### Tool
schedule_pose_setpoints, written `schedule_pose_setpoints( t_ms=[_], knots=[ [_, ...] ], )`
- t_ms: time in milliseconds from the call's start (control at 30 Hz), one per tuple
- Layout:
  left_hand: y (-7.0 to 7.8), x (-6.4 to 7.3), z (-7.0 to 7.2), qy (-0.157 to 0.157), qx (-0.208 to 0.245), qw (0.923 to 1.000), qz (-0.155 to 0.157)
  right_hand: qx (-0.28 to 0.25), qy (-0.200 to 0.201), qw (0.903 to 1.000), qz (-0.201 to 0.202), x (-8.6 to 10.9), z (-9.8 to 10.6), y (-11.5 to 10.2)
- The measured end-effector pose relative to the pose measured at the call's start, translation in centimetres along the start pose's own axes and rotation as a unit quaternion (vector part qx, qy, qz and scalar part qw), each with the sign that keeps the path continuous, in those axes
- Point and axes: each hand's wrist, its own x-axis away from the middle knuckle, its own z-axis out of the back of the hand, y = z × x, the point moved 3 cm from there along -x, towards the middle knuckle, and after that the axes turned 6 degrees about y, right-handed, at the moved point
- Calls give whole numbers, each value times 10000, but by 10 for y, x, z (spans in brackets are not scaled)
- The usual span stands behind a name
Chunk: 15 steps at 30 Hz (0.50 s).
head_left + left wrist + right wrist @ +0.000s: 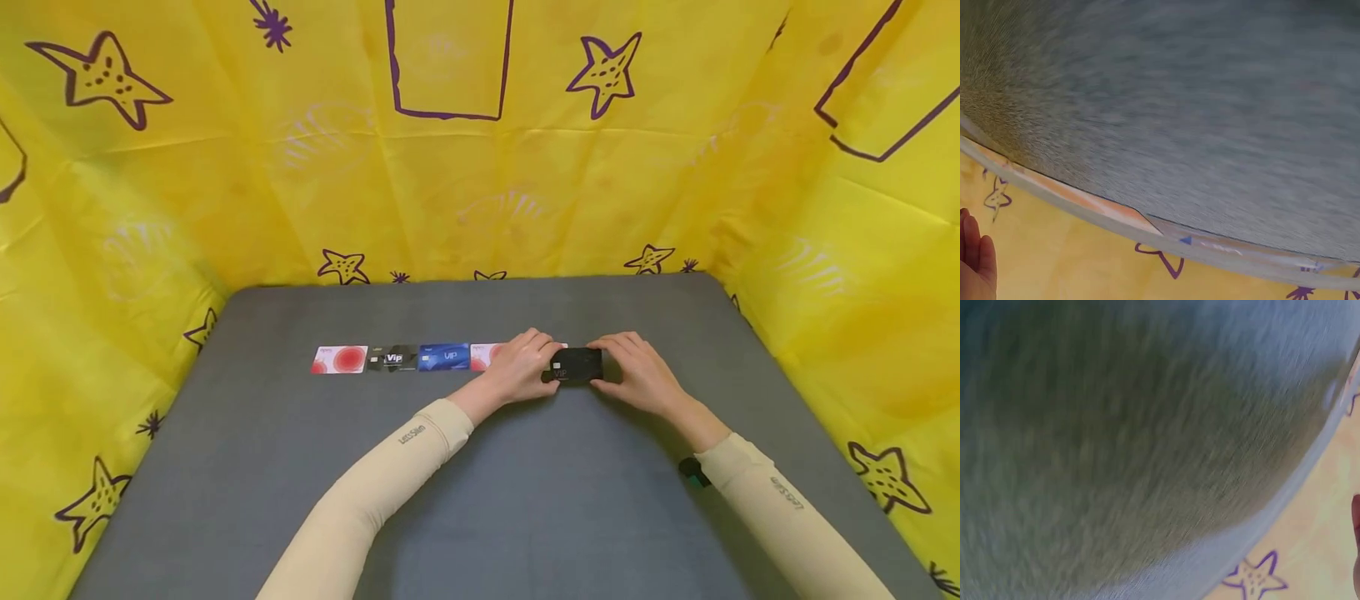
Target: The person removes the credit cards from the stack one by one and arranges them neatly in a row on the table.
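A black VIP card [577, 365] is held by its side edges between both hands, at the right end of a row of cards. My left hand [519, 367] pinches its left edge, and my right hand [637, 372] pinches its right edge between thumb and fingers. Beneath the left hand lies a white card with red circles [480, 357], mostly covered. Further left in the row are a blue VIP card [442, 358], a dark Vip card [393, 359] and another white card with red circles [341, 360]. The wrist views show only bits of each hand.
The cards lie on a grey cloth-covered table [480, 500]. Yellow curtains [465, 192] with purple drawings stand behind it and at both sides. A small black and green object [693, 472] lies by the right sleeve, partly hidden.
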Motion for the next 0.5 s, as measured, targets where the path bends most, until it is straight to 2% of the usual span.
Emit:
schedule_pose_setpoints(
  t_ms=[300,500],
  knots=[
    [4,-18,-21,-122,42,9997,185,-155,-229,9996,-89,4,2,27],
    [6,-31,-32,-500,25,9982,324,-458,-540,9966,-420,7,8,41]
  ],
)
